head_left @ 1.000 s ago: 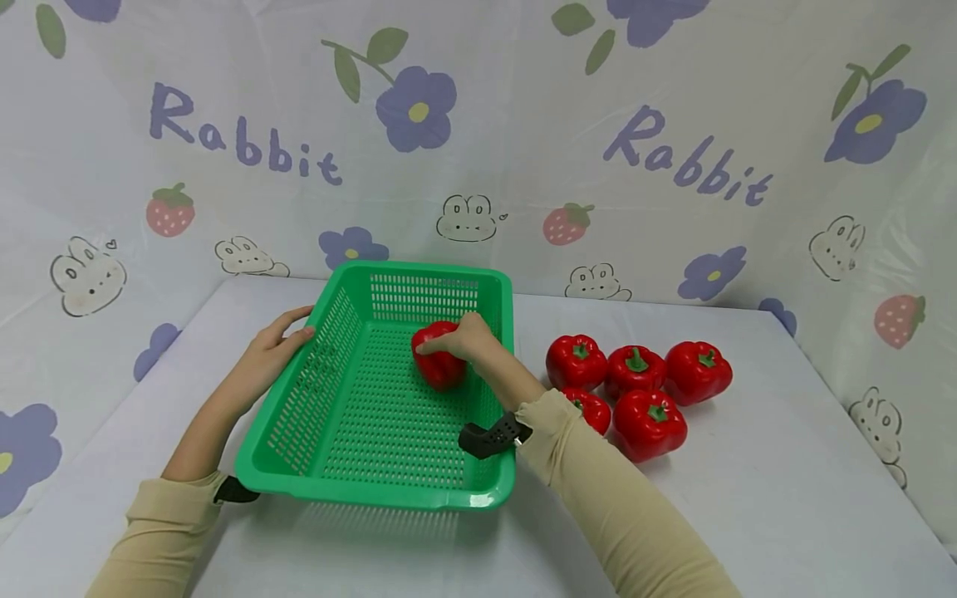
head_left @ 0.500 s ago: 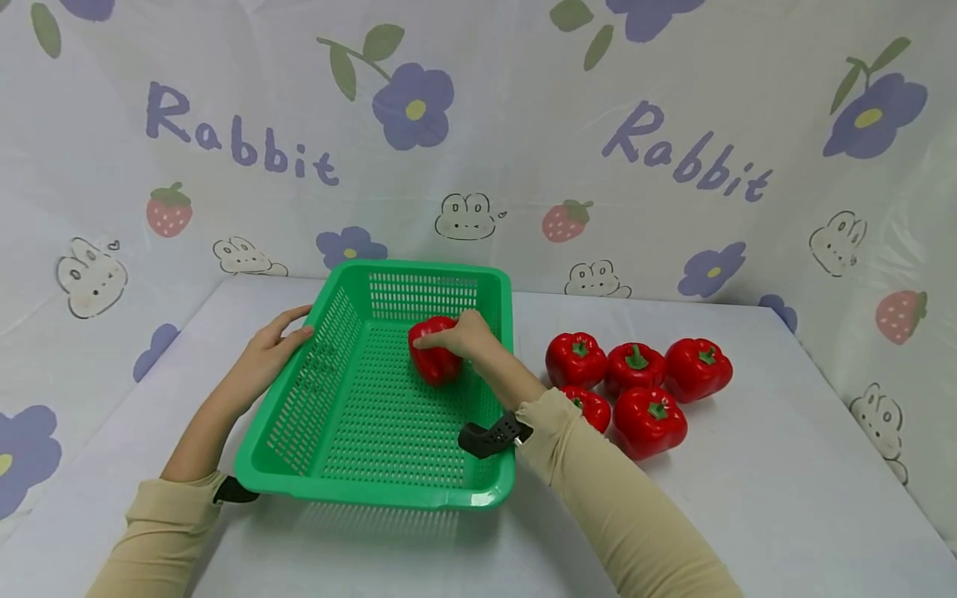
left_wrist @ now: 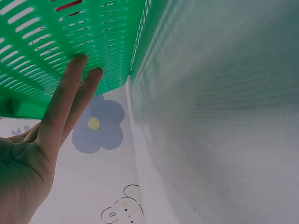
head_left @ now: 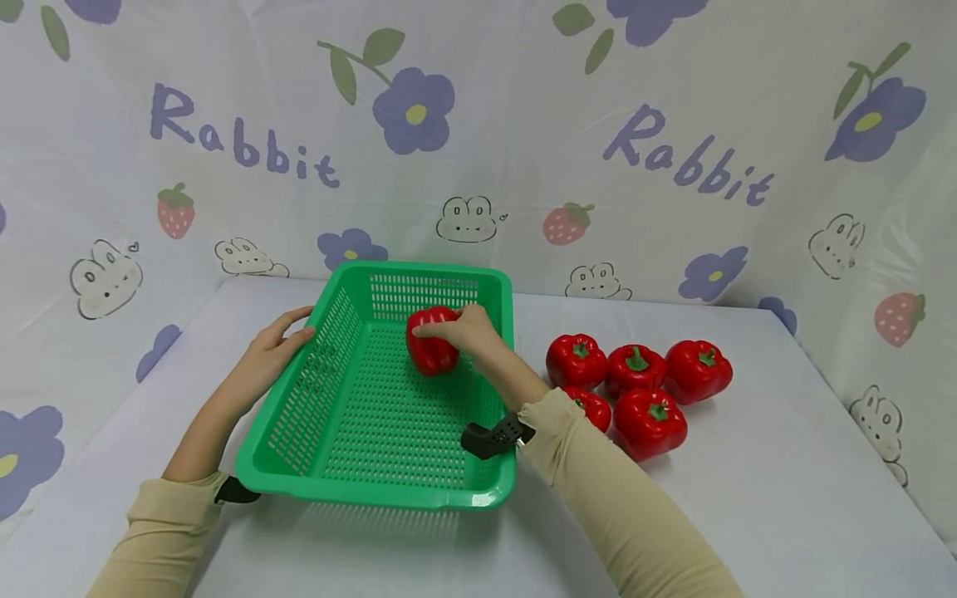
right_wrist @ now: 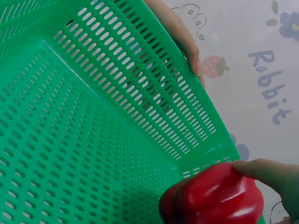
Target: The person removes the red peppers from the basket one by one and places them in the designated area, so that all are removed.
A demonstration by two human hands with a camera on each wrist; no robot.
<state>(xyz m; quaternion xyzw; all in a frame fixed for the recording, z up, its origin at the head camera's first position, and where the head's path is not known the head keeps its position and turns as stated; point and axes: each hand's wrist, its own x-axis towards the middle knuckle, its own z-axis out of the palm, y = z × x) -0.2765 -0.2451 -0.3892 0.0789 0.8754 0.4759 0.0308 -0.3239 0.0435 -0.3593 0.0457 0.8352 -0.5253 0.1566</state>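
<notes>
In the head view my right hand (head_left: 477,332) holds a glossy red bell pepper (head_left: 431,355) inside the green plastic basket (head_left: 374,496), toward its far right part. The thumb (right_wrist: 259,170) lies along the pepper (right_wrist: 215,198) in the right wrist view; the other fingers are mostly hidden. My left hand (head_left: 271,352) grips the basket's left side, thumb at the rim and fingers outside. Two of its fingers (left_wrist: 65,100) lie straight against the slotted outer wall in the left wrist view. The basket floor shows around the held pepper.
Several red bell peppers with green stems, such as the front one (head_left: 649,423), stand clustered right of the basket, partly behind my right forearm. A white cloth covers the table (head_left: 785,465). A printed curtain (head_left: 516,124) hangs along the back and sides.
My right hand has moved the bell pepper slightly farther back and left within the basket, tilting it a little. The left hand and the basket have kept their place.
</notes>
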